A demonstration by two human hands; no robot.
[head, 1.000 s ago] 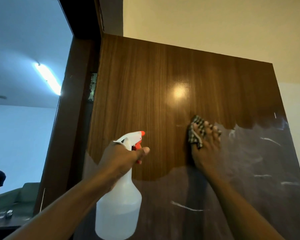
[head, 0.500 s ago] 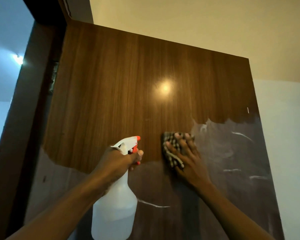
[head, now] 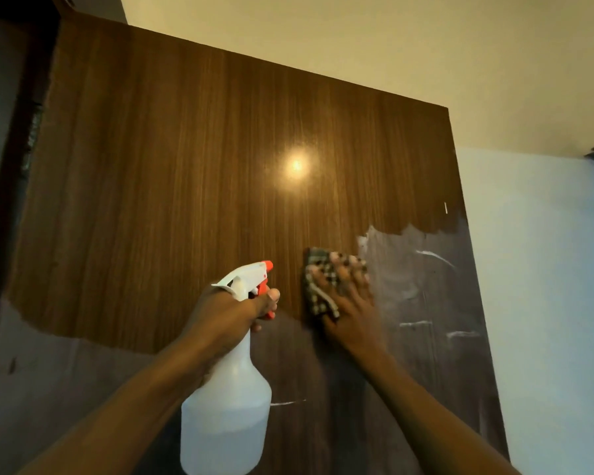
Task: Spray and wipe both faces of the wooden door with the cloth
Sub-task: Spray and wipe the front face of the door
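Left hand (head: 227,311), right hand (head: 352,305) and 2 forearms (head: 127,402) are bare.

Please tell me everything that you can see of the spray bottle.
The spray bottle is translucent white plastic: a wide round body, a narrow neck and a white trigger head with an orange nozzle tip and an orange trigger. It looks partly filled with clear liquid. It is held nearly upright in the air, nozzle pointing to the upper right, in front of the wooden door. The left hand grips its neck, with fingers at the trigger. Its base reaches the picture's lower edge.
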